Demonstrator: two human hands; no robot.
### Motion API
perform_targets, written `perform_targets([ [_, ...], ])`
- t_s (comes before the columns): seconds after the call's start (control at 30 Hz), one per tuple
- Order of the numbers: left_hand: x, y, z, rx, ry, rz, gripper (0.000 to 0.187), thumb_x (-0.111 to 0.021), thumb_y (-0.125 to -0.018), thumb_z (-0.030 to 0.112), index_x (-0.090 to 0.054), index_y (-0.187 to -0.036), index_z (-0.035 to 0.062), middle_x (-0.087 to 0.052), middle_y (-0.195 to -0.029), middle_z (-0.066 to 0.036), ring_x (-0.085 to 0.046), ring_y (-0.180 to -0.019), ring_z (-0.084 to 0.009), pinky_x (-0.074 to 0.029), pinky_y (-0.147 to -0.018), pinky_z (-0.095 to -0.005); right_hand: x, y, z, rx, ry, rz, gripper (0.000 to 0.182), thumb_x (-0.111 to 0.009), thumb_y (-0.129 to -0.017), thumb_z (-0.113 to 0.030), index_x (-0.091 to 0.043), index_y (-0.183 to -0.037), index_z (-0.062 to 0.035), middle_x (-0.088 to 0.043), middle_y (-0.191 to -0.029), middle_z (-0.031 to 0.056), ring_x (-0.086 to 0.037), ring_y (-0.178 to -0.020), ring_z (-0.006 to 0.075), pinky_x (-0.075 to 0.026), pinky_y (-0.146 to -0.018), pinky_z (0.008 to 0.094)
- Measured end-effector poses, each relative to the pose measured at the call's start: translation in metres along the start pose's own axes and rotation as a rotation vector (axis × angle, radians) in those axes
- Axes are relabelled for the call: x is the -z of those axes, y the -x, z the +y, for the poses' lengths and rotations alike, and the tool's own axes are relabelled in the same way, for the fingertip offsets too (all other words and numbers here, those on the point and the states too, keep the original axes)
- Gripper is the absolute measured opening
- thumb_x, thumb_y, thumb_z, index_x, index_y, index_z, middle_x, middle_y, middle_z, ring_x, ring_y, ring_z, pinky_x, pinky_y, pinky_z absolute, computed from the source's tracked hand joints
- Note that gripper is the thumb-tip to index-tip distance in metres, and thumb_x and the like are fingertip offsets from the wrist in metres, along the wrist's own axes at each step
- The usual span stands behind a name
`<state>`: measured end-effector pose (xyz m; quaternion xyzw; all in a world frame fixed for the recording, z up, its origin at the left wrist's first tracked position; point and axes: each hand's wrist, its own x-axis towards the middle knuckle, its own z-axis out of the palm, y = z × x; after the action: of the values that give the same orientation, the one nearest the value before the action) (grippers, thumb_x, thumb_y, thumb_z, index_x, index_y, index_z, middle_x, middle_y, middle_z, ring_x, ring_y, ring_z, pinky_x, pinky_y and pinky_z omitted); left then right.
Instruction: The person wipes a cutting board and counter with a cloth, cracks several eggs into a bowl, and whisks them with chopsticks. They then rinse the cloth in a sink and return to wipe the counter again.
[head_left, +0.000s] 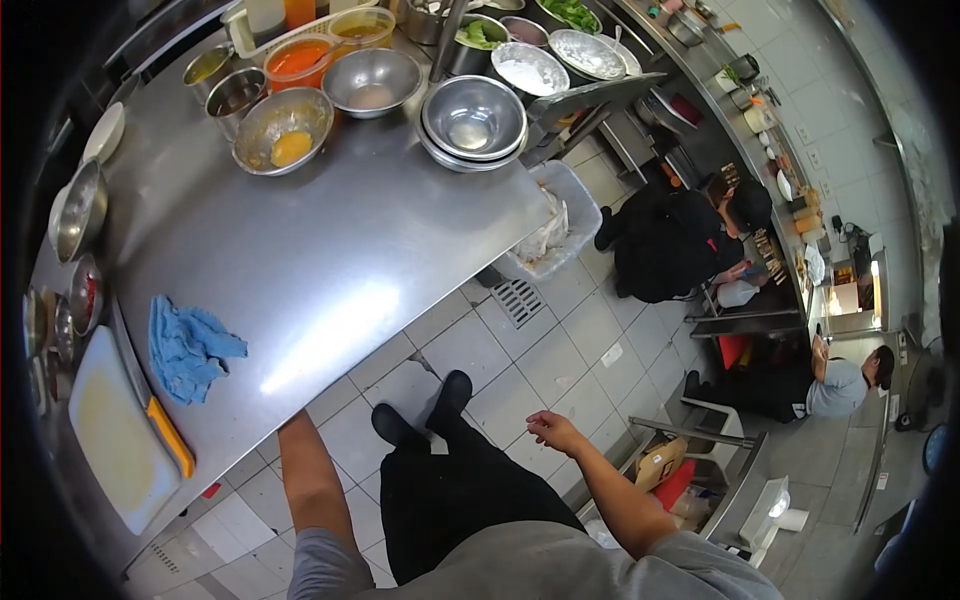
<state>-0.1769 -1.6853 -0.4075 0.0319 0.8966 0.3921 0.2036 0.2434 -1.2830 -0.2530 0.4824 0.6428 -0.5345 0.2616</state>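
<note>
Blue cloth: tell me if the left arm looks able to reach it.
Probably yes: the cloth lies uncovered on the table, near the left arm. Its hand, hidden at the table's edge, may have to come clear first.

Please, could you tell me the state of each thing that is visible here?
Right hand: empty, fingers loosely curled
Left hand: mostly hidden at table edge; grip unclear
Blue cloth: crumpled
Cutting board: stained yellowish
Mixing bowl: smeared, yellow contents
Nested metal bowls: stacked, top one empty
Orange sauce container: uncovered
Plastic bin: open, whitish contents
Floor drain: grate in place
</note>
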Motion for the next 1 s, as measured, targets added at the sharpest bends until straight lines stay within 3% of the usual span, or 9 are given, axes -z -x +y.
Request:
perform_targets([
  [0.2,0.005,-0.005,0.002,0.075,0.177,0.008,0.052,-0.050,-0.097,0.042,-0.053,-0.131,0.0011,-0.057,-0.132,-0.018,-0.057,-0.118,-0.0320,-0.049,-0.096,-0.0449,-0.005,-0.013,0.034,-0.044,0.113,-0.037,0.031,-0.066,-0.091,-0.029,-0.063,-0.114,-0.0089,-0.066,-0.089,0.0025,-0.062,-0.072,0.0113,-0.049,-0.059,0.0262],
  [0.27,0.012,-0.007,-0.007,0.095,0.228,0.005,0.052,-0.050,-0.098,0.041,-0.053,-0.131,0.0013,-0.057,-0.132,-0.018,-0.057,-0.118,-0.0318,-0.049,-0.096,-0.0448,-0.005,-0.021,0.060,-0.064,0.124,-0.009,0.036,-0.069,-0.088,-0.031,-0.064,-0.114,-0.0065,-0.067,-0.083,0.0063,-0.065,-0.066,0.0144,-0.052,-0.060,0.0309],
  [0.37,0.013,-0.002,-0.010,0.100,0.318,-0.010,0.052,-0.050,-0.098,0.041,-0.053,-0.131,0.0014,-0.057,-0.131,-0.018,-0.057,-0.117,-0.0315,-0.049,-0.096,-0.0447,-0.001,-0.023,0.071,-0.114,0.165,-0.005,0.036,-0.069,-0.087,-0.031,-0.065,-0.113,-0.0066,-0.068,-0.084,0.0068,-0.065,-0.066,0.0148,-0.053,-0.060,0.0311],
  [0.47,0.008,-0.002,-0.001,0.106,0.417,-0.040,0.051,-0.050,-0.098,0.041,-0.053,-0.131,0.0016,-0.058,-0.131,-0.017,-0.057,-0.117,-0.0313,-0.050,-0.095,-0.0446,0.000,-0.019,0.062,-0.114,0.162,-0.006,0.033,-0.067,-0.090,-0.029,-0.063,-0.115,-0.0083,-0.066,-0.087,0.0035,-0.063,-0.069,0.0121,-0.050,-0.058,0.0280],
  [0.63,0.030,-0.001,-0.023,0.101,0.583,-0.091,0.050,-0.050,-0.098,0.040,-0.053,-0.131,0.0019,-0.058,-0.130,-0.017,-0.058,-0.116,-0.0308,-0.050,-0.095,-0.0444,-0.012,-0.027,0.053,-0.057,0.120,-0.016,0.033,-0.067,-0.090,-0.029,-0.064,-0.115,-0.0074,-0.065,-0.086,0.0045,-0.063,-0.069,0.0130,-0.051,-0.060,0.0285],
  [1.0,0.018,-0.012,0.004,0.179,0.933,-0.165,0.049,-0.050,-0.098,0.039,-0.053,-0.131,0.0026,-0.060,-0.128,-0.016,-0.058,-0.115,-0.0298,-0.050,-0.094,-0.0440,-0.029,-0.037,0.058,0.002,0.127,-0.064,0.033,-0.067,-0.090,-0.028,-0.064,-0.115,-0.0062,-0.065,-0.086,0.0052,-0.062,-0.068,0.0135,-0.052,-0.064,0.0288],
])
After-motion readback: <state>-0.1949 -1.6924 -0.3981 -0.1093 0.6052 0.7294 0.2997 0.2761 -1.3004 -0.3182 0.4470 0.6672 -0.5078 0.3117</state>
